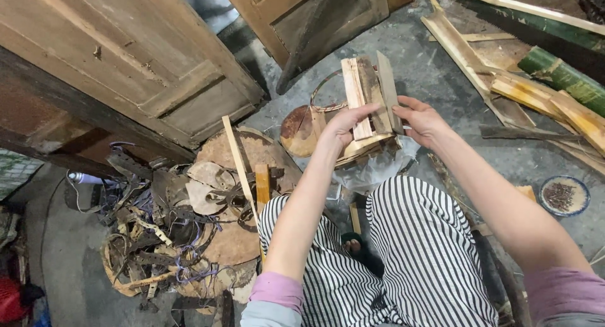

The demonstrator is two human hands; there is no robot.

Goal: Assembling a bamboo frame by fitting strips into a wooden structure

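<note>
The bundle of wooden slats (368, 103) stands upright, pinched between left hand (343, 125) and right hand (421, 120) grips.

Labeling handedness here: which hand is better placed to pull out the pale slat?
Left, probably. The left hand already has fingers on the pale slat in the bundle of bamboo slats; the right hand grips the bundle's dark outer slat, steadying it.

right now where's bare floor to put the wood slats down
Bare concrete floor lies beyond both hands, between the door and the split bamboo; another patch lies between the bamboo and the dish of nails. The scrap pile on the left is crowded.
</note>
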